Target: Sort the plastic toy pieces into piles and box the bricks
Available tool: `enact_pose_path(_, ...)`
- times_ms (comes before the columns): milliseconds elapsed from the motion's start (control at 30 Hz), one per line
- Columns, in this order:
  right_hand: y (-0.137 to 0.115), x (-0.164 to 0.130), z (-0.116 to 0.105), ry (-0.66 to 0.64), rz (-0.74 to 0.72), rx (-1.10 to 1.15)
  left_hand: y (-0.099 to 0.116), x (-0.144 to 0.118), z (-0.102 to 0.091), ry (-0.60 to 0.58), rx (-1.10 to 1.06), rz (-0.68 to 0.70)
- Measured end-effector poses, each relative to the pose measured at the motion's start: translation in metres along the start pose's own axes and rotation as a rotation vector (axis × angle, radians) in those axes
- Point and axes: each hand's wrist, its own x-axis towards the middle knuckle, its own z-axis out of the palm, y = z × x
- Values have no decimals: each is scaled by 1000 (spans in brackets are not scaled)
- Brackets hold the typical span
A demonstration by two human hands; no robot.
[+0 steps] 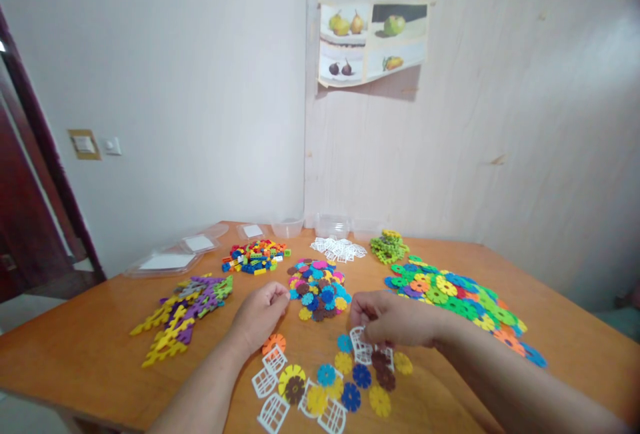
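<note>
My left hand (263, 314) rests on the table with its fingers curled closed, just left of a heap of small notched discs (320, 287). Whatever may be inside those fingers is hidden. To the right of the heap, my right hand (393, 317) is closed, its fingertips on a white plastic window piece (361, 346). Between and below my wrists lie loose discs: an orange disc (274, 343), a yellow disc (380, 400), a dark blue disc (351, 396) and a brown disc (385, 379). Several more white window pieces, such as one window piece (274, 413), are scattered among them.
Purple and yellow interlocking pieces (185, 317) lie left, with small building bricks (255, 256) behind. White window pieces (339, 249) and green pieces (389, 247) are piled farther back. Large discs (455, 291) spread right. Clear plastic containers (333, 225) line the wooden table's (100, 341) back.
</note>
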Motion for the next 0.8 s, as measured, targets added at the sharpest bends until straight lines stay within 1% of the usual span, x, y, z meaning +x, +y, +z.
enact_pose_path(33, -2, 9, -6, 53, -14, 45, -1, 0, 0, 0, -1, 2)
enact_pose_path(100, -6, 30, -20, 215, -25, 198, -1, 0, 0, 5, -1, 6)
enact_pose_path(133, -8, 40, -27, 343, -35, 318, -1, 0, 0, 9, -1, 4)
enact_pose_path(167, -10, 49, -33, 511, -60, 455, -1, 0, 0, 11, -1, 0)
enact_pose_path(200, -11, 57, -38, 601, -83, 506, -1, 0, 0, 11, 0, -6)
enact_pose_path(233, -12, 63, -41, 670, -99, 544, -1, 0, 1, 9, 0, -14)
enact_pose_path(267, -11, 66, -42, 712, -108, 560, -1, 1, 1, 8, 1, -18)
enact_pose_path(300, -9, 68, -41, 720, -108, 556, -1, 1, 1, 7, 1, -17)
enact_pose_path(333, -6, 67, -38, 718, -102, 559, -2, 1, 1, 8, 0, -14)
enact_pose_path(400, 2, 61, -30, 669, -72, 511, -2, 1, 1, 19, -6, -4)
enact_pose_path(467, 9, 48, -22, 570, -25, 346, -2, 0, 1, 22, -13, 5)
enact_pose_path(533, 13, 31, -17, 437, 8, 117, 0, 0, 1, 19, -14, 4)
enact_pose_path(600, 13, 14, -16, 303, 5, -75, 1, 0, 1, 21, -9, -1)
enact_pose_path(667, 10, 0, -15, 199, 2, -225, 2, 0, 1, 27, -7, -8)
enact_pose_path(733, 7, -11, -13, 140, 20, -353, 3, 0, 1, 29, -13, -13)
enact_pose_path(800, 5, -15, -9, 125, 34, -450, 4, -1, 1, 27, -13, -17)
